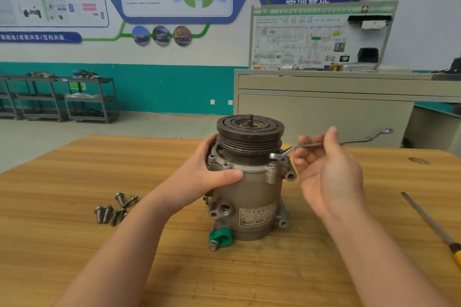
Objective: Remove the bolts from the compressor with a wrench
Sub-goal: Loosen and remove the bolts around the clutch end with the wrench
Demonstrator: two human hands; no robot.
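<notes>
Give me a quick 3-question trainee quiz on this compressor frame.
1. True or false: the wrench ring end sits on a flange bolt beside the pulley.
2. The loose bolts lie on which side of the compressor? A) person's left B) person's right
3. What does the left hand do?

Key: 1 true; 2 A; 3 it grips the compressor body, while the right hand holds the wrench.

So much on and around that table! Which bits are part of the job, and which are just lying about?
Part of the job:
- compressor, steadied by the left hand
- wrench, held in the right hand, its ring end at the compressor's flange
- loose bolts, lying left of it

Just lying about:
- screwdriver at the table's right edge
- carts and cabinet behind
</notes>
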